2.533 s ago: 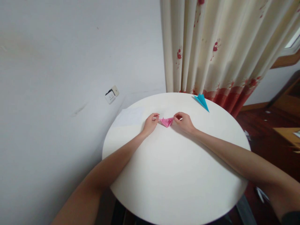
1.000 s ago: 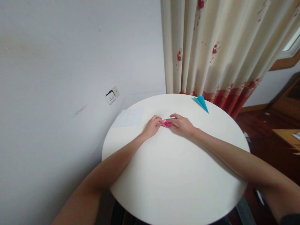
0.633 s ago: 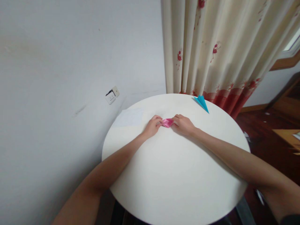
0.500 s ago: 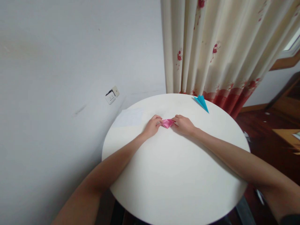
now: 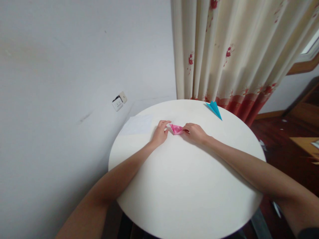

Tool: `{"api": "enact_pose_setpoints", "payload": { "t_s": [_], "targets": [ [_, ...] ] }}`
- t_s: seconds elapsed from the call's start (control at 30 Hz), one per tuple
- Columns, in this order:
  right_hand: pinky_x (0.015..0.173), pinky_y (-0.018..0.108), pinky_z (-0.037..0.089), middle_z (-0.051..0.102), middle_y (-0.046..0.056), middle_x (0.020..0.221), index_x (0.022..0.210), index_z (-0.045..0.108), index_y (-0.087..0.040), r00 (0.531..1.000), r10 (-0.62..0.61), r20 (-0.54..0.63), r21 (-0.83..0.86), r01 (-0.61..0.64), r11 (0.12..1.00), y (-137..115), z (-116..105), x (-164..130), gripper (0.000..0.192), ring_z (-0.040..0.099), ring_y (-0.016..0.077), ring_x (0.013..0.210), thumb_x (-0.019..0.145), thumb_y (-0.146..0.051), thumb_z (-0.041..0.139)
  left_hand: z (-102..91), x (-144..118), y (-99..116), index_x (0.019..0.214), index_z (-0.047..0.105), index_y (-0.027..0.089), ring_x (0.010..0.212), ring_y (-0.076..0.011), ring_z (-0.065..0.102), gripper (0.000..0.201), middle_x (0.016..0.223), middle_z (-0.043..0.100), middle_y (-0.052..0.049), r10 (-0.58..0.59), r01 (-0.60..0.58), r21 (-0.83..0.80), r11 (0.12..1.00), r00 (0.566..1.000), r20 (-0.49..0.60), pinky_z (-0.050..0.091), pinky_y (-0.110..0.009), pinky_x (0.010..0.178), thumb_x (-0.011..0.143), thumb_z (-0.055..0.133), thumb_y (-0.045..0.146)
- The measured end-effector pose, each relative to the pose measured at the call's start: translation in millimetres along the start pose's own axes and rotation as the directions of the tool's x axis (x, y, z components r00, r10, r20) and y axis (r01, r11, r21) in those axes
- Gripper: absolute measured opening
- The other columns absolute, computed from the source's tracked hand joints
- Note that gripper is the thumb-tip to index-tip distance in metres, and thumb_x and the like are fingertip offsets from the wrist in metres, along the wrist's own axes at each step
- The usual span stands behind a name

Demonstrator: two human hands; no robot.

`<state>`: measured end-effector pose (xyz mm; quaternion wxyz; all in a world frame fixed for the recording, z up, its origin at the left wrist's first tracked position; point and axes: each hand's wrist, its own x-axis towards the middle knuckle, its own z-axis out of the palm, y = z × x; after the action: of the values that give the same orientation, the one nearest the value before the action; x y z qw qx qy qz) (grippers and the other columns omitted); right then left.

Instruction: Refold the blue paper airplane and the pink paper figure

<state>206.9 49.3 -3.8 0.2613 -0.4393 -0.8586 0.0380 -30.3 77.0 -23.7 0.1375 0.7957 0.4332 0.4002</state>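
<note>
Two hands flank one pink folded paper [image 5: 176, 129] at upper-centre bench [image 5: 184, 192], long axis left-right: right hand [image 5: 195, 132] pinches its right tip, left hand [image 5: 160, 131], fingers curled, holds nothing just left of it.

A round white desk [image 5: 184, 192] is carrying a pink folded paper [image 5: 176, 129], a blue paper plane [image 5: 214, 108] and a white sheet [image 5: 137, 124].

No readable text, label, brand or number shows anywhere (the curtain [image 5: 239, 49] carries only red flower prints).
</note>
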Motion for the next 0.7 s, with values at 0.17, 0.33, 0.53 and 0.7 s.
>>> {"api": "enact_pose_setpoints", "payload": {
  "t_s": [0.17,0.33,0.53,0.7],
  "targets": [
    [0.069,0.027,0.037,0.070,0.005,0.086,0.088,0.072,-0.020,0.997,0.037,-0.064,-0.058,-0.040,0.998,16.2,-7.7,3.2,0.018,0.061,0.0186,0.079,0.091,-0.018,0.054,-0.7,0.5,2.9,0.135,0.049,0.023,0.094,-0.0138,0.061,0.058,0.126,0.048,-0.009,-0.014,0.013,-0.012,1.000,0.997,-0.077,0.055,-0.023,0.069,0.083,0.048,-0.003],
    [0.074,0.030,0.039,0.070,0.008,0.093,0.095,0.072,-0.020,0.965,0.158,-0.210,-0.123,-0.186,0.975,57.2,-27.1,5.7,0.020,0.061,0.0219,0.085,0.092,-0.018,0.052,2.0,0.0,2.7,0.129,0.052,0.023,0.092,-0.0130,0.061,0.053,0.123,0.050,-0.008,-0.036,0.035,-0.023,0.999,0.998,-0.059,0.054,-0.021,0.066,0.083,0.048,-0.001],
    [0.074,0.033,0.041,0.069,0.013,0.097,0.093,0.072,-0.018,0.870,0.366,-0.330,-0.186,-0.440,0.878,115.5,-41.0,-2.2,0.021,0.060,0.0270,0.089,0.092,-0.019,0.051,6.2,-2.7,1.1,0.121,0.058,0.023,0.092,-0.0132,0.061,0.045,0.121,0.051,-0.007,-0.043,0.042,-0.038,0.998,0.999,-0.030,0.055,-0.022,0.068,0.083,0.049,0.000],
    [0.077,0.037,0.043,0.069,0.013,0.093,0.096,0.072,-0.019,0.815,0.495,-0.301,-0.165,-0.556,0.815,142.8,-32.1,-8.1,0.022,0.061,0.0267,0.088,0.094,-0.023,0.050,6.8,-4.0,0.8,0.114,0.061,0.021,0.093,-0.0136,0.061,0.037,0.118,0.053,-0.007,-0.036,0.036,-0.039,0.999,0.999,-0.002,0.054,-0.022,0.069,0.084,0.049,0.002]
  ]
}}
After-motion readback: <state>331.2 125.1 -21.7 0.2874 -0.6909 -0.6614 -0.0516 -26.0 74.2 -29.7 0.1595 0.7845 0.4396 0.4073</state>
